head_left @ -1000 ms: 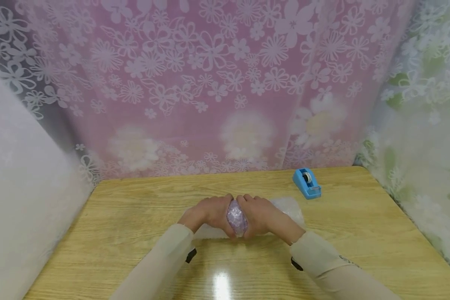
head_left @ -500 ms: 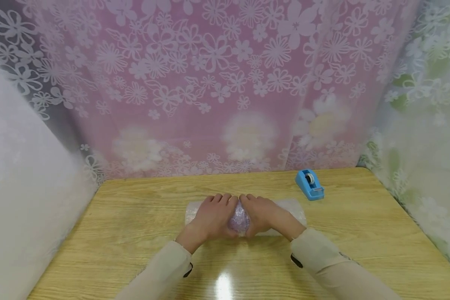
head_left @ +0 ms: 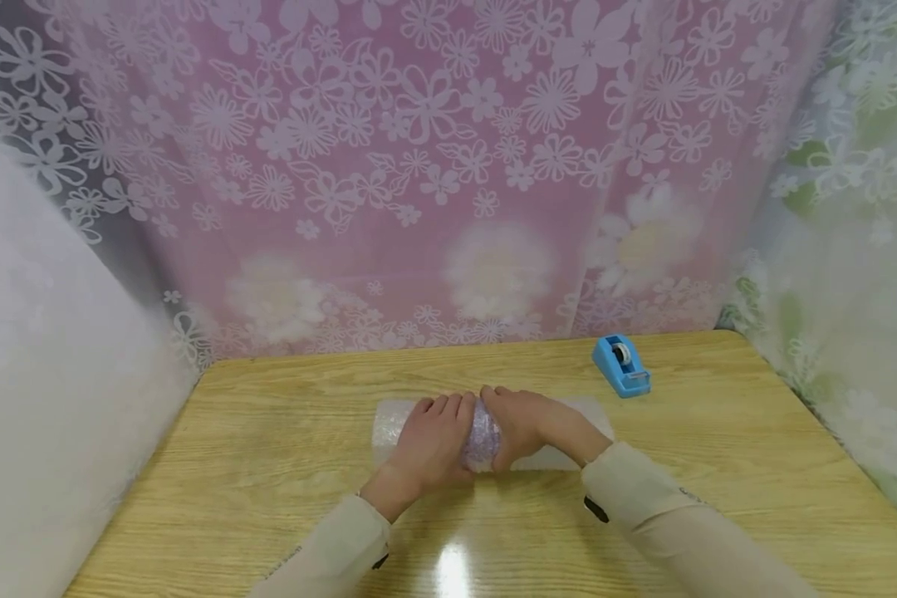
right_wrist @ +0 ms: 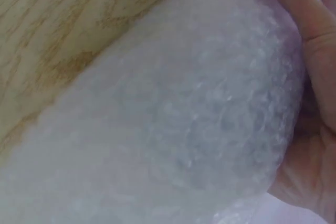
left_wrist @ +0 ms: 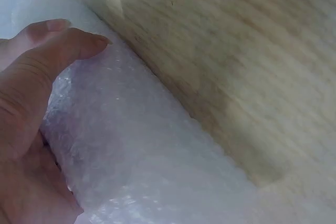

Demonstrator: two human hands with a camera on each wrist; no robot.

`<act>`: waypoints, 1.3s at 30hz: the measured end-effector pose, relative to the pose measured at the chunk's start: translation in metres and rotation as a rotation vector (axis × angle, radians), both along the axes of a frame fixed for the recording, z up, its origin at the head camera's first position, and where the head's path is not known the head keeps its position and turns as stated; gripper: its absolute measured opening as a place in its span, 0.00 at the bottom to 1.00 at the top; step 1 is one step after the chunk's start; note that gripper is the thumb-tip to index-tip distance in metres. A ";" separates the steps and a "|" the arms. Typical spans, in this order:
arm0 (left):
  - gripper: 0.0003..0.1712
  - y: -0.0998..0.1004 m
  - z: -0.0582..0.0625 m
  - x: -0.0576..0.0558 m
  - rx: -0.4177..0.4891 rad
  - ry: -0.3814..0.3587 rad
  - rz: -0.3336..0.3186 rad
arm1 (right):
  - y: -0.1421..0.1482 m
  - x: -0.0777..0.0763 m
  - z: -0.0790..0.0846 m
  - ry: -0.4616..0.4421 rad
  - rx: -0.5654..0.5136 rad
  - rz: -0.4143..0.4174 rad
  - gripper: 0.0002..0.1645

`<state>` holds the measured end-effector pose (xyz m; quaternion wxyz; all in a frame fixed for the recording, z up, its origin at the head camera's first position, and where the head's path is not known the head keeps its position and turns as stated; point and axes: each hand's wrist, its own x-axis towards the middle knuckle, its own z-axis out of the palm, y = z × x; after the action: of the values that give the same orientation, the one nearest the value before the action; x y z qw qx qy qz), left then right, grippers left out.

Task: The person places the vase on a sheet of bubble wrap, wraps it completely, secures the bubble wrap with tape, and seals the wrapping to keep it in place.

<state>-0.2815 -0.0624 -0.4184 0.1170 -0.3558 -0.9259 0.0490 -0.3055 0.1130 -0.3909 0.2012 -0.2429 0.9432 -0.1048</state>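
A roll of clear bubble wrap point(head_left: 392, 423) lies crosswise on the wooden table in the head view, thicker in the middle, where something purple shows through. Its layers hide what that is. My left hand point(head_left: 435, 440) grips the roll just left of this purple bulge, fingers over the far side and thumb on the near side. On the right of the bulge my right hand point(head_left: 526, 425) holds it the same way. In the left wrist view, a thumb lies along the bubble wrap point(left_wrist: 142, 140). The right wrist view has the bubble wrap point(right_wrist: 210, 103) filling the palm.
A blue tape dispenser point(head_left: 622, 365) with a roll of tape stands at the back right of the wooden table point(head_left: 284, 473). Behind the table hangs a pink flowered curtain point(head_left: 389, 208), with pale curtains at both sides.
My left hand has turned and come further over the roll, uncovering more of the wrap's left end. My right hand keeps its hold at nearly the same place.
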 end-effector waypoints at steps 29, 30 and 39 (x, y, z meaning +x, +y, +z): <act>0.56 0.002 -0.012 0.029 -0.017 0.110 0.016 | 0.004 -0.018 0.007 -0.454 0.023 0.126 0.35; 0.56 0.002 -0.012 0.030 -0.013 0.113 0.018 | 0.004 -0.019 0.008 -0.462 0.023 0.129 0.34; 0.50 0.001 -0.013 0.026 0.013 0.125 -0.001 | 0.007 -0.016 0.004 -0.465 -0.069 0.098 0.37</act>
<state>-0.2552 -0.0618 -0.4318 0.1770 -0.3515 -0.9170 0.0652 -0.3217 0.1198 -0.3864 0.4095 -0.2642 0.8544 -0.1801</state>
